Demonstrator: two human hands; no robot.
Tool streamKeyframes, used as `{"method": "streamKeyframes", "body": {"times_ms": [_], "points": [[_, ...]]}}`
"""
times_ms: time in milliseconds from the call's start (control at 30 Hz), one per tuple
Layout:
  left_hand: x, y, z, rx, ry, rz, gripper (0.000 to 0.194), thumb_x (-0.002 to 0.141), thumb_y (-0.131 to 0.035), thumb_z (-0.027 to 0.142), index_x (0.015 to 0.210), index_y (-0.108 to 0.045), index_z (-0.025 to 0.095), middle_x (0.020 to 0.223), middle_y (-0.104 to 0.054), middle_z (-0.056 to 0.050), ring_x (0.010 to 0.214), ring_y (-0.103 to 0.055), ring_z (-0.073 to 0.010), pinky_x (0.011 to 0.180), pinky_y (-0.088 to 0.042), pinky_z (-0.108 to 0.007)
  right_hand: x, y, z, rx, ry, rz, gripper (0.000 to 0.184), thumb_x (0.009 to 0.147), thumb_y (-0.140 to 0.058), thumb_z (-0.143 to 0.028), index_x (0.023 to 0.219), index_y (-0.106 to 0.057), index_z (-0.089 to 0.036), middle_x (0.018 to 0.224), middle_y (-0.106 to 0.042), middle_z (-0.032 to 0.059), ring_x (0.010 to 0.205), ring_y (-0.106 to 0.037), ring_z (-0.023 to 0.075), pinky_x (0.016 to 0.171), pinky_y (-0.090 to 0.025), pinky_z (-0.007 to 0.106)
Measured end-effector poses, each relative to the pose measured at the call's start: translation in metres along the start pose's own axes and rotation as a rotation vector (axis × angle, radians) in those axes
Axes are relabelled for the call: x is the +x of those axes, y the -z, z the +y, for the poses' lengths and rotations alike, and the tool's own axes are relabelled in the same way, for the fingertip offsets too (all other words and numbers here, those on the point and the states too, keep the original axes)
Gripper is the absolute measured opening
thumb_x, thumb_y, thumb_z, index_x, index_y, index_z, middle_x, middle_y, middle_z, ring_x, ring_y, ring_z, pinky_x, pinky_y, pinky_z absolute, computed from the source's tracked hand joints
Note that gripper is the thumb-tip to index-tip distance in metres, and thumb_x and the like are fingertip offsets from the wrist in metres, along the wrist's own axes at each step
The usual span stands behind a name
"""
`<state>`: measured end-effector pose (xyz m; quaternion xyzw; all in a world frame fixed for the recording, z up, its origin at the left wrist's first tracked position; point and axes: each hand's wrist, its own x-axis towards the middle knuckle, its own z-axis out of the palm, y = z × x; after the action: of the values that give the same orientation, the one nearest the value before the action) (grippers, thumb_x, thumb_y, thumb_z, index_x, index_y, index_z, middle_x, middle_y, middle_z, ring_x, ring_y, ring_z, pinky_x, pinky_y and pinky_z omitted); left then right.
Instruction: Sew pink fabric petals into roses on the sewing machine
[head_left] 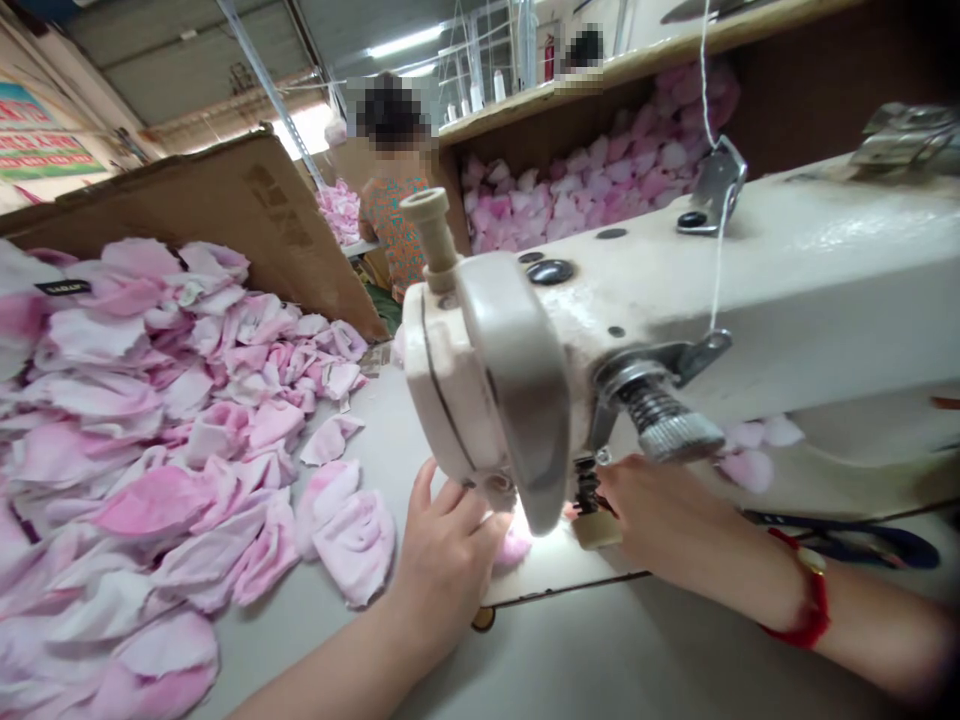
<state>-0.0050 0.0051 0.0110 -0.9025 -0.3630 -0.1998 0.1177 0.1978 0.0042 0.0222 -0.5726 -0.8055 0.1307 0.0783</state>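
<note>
A white sewing machine head [487, 390] stands in the middle of the head view, its lamp lighting the needle area, which the head itself mostly hides. Below it lies a small pink plush fabric piece [515, 543]. My left hand [450, 555] is at its left edge, fingers bent and the inner ones pressed on the fabric; some fingertips are behind the machine head. On the other side, my right hand [637, 510] reaches in behind the tension knob [667, 425]. Its fingers are largely covered by machine parts, so what they hold is hidden.
Many pink-and-white sewn fabric pieces [202, 500] are heaped on the left of the table [300, 650], against a cardboard panel [225, 210]. Dark-handled scissors [862, 540] lie by my right wrist. More pieces [592, 180] fill a box behind the machine. A person [401, 220] sits beyond.
</note>
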Motion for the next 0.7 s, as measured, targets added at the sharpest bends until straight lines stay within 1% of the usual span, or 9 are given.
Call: {"method": "streamKeyframes", "body": {"times_ms": [100, 200, 333, 433, 567, 700], "points": [[0.0, 0.0, 0.004, 0.035, 0.011, -0.039, 0.027, 0.082, -0.036, 0.008, 0.075, -0.059, 0.02, 0.065, -0.055, 0.0, 0.071, -0.049, -0.0166, 0.087, -0.034, -0.044, 0.0, -0.002, -0.001, -0.028, 0.015, 0.02, 0.02, 0.076, -0.044, -0.026, 0.058, -0.048, -0.019, 0.049, -0.048, -0.0004, 0.042, -0.042, 0.0117, 0.041, -0.017, 0.024], [-0.002, -0.001, 0.006, 0.06, 0.015, -0.048, 0.026, 0.082, -0.036, 0.008, 0.079, -0.058, 0.02, 0.065, -0.055, 0.001, 0.069, -0.048, -0.0158, 0.085, -0.036, -0.042, -0.001, -0.002, 0.0, -0.033, 0.012, 0.018, 0.02, 0.077, -0.044, -0.026, 0.059, -0.049, -0.019, 0.049, -0.048, -0.0005, 0.042, -0.042, 0.0116, 0.042, -0.018, 0.024], [-0.005, -0.004, 0.008, 0.103, -0.018, -0.055, 0.029, 0.085, -0.029, 0.009, 0.086, -0.057, 0.02, 0.069, -0.055, 0.0, 0.064, -0.047, -0.0147, 0.071, -0.041, -0.033, -0.002, -0.001, 0.003, -0.07, 0.011, 0.049, 0.021, 0.078, -0.042, -0.026, 0.06, -0.049, -0.019, 0.051, -0.049, -0.0006, 0.045, -0.046, 0.0124, 0.043, -0.02, 0.024], [-0.005, -0.006, 0.011, 0.127, -0.024, -0.046, 0.03, 0.085, -0.029, 0.008, 0.087, -0.056, 0.02, 0.07, -0.054, -0.002, 0.064, -0.047, -0.0153, 0.064, -0.041, -0.031, -0.003, -0.003, 0.005, -0.122, 0.036, 0.082, 0.019, 0.078, -0.043, -0.026, 0.063, -0.051, -0.02, 0.053, -0.053, 0.0001, 0.051, -0.052, 0.015, 0.045, -0.023, 0.025], [-0.003, -0.003, 0.013, 0.121, -0.036, -0.04, 0.025, 0.082, -0.035, 0.004, 0.082, -0.056, 0.017, 0.068, -0.053, 0.0, 0.067, -0.049, -0.0151, 0.072, -0.042, -0.032, -0.004, -0.009, 0.005, -0.114, 0.055, 0.069, 0.02, 0.077, -0.046, -0.031, 0.061, -0.052, -0.02, 0.058, -0.058, 0.0009, 0.056, -0.055, 0.018, 0.049, -0.028, 0.027], [-0.004, -0.001, 0.013, 0.129, -0.095, -0.044, 0.021, 0.086, -0.034, 0.009, 0.092, -0.054, 0.014, 0.079, -0.056, -0.003, 0.075, -0.051, -0.0153, 0.075, -0.042, -0.033, -0.003, -0.01, 0.004, -0.108, 0.024, 0.065, 0.023, 0.077, -0.045, -0.033, 0.059, -0.053, -0.02, 0.058, -0.059, 0.0017, 0.056, -0.055, 0.0183, 0.05, -0.03, 0.027]]}}
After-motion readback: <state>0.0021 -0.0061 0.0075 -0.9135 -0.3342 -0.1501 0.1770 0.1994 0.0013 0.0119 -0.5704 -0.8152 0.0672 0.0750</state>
